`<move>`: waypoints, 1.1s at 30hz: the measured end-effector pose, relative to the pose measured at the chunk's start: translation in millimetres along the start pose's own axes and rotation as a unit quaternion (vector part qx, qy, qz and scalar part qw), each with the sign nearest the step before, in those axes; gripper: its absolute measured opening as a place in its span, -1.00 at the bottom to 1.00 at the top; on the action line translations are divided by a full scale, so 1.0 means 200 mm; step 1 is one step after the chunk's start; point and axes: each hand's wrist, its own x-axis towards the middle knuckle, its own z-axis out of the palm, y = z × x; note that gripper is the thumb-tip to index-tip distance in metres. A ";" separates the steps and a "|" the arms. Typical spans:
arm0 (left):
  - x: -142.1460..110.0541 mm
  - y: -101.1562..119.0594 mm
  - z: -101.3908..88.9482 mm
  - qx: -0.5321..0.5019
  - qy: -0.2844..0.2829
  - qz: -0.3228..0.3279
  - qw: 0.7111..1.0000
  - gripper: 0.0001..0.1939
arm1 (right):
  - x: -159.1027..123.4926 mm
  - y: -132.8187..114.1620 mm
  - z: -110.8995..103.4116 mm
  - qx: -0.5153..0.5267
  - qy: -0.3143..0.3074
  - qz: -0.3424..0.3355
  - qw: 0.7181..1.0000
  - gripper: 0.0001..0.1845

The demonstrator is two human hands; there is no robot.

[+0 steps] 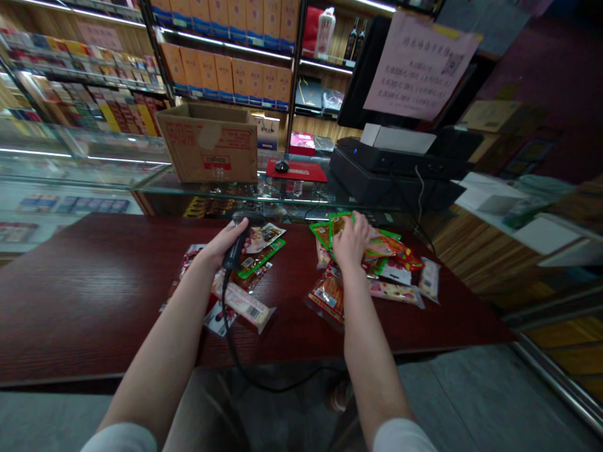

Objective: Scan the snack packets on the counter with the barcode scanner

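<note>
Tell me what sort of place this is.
Probably a small shop: shelves of boxed goods, a glass display counter, and a corded handheld scanner in the left hand above packaged snacks.

Retail shop, checkout area. Wall shelves point(226, 56) of boxed goods and bottles rise behind a glass display case point(70, 182). A black checkout terminal point(377, 176) and a posted notice with QR code point(421, 66) stand beyond a dark red wooden counter point(94, 295), which carries packaged snacks point(325, 295); a handheld barcode scanner point(234, 251) is in use above it.

Dark-red wood table point(94, 301); snack pkts point(327, 298) in 2 loose piles, some green-edged, all lying flat
</note>
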 end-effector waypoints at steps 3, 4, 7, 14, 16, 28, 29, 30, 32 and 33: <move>0.01 0.01 -0.02 -0.004 0.019 -0.012 1.000 -0.72 | -0.03 -0.03 0.04 -0.023 -0.121 -0.046 0.991 -0.68; 0.02 0.01 -0.03 -0.004 0.023 -0.009 1.000 -0.71 | -0.03 -0.03 0.05 -0.035 -0.140 -0.035 0.989 -0.70; 0.04 0.02 -0.07 -0.001 0.027 0.006 1.000 -0.68 | -0.04 -0.05 0.06 -0.039 -0.122 -0.015 0.992 -0.68; 0.02 0.06 -0.14 -0.009 0.028 -0.010 1.000 -0.64 | -0.14 -0.26 0.13 0.142 -0.254 -0.198 0.936 -0.55; 0.01 0.08 -0.17 0.003 0.023 -0.029 0.999 -0.64 | -0.18 -0.31 0.17 0.136 -0.312 -0.228 0.912 -0.57; -0.04 0.10 -0.14 0.037 0.012 -0.048 0.998 -0.62 | -0.16 -0.27 0.16 -0.010 -0.257 -0.138 0.956 -0.42; -0.04 0.10 -0.12 0.041 0.011 -0.051 0.998 -0.62 | -0.16 -0.27 0.17 -0.003 -0.258 -0.130 0.957 -0.30; -0.05 0.10 -0.11 0.045 0.009 -0.056 0.997 -0.62 | -0.17 -0.28 0.19 -0.001 -0.265 -0.131 0.955 -0.19; -0.06 0.11 -0.10 0.047 0.006 -0.063 0.997 -0.62 | -0.17 -0.29 0.21 -0.008 -0.287 -0.144 0.947 -0.10; -0.07 0.11 -0.09 0.044 0.006 -0.064 0.997 -0.62 | -0.17 -0.30 0.22 -0.013 -0.302 -0.151 0.941 -0.13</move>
